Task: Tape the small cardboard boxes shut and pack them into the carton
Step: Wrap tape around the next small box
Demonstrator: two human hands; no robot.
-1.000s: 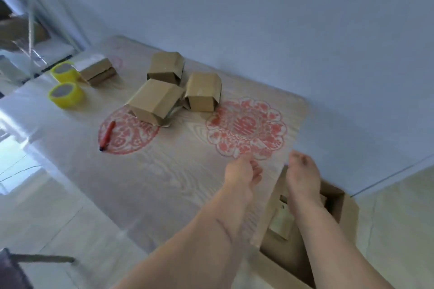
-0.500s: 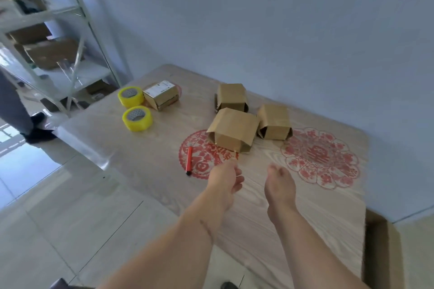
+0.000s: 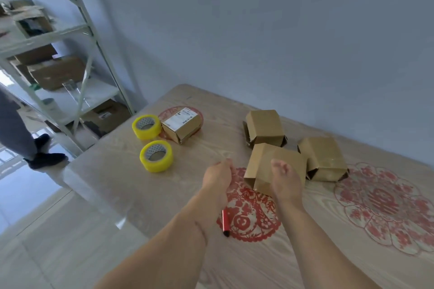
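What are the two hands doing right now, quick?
Left hand: open, fingers loosely curled, holding nothing.
Right hand: open, reaching over the nearest small box, not gripping it yet.

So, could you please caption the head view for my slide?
Both hands reach for the nearest of three small boxes; two tape rolls wait nearby.

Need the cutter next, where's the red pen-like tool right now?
Head view: the red pen-like tool lies on the table, on the left edge of the near red paper-cut, just right of the left forearm.
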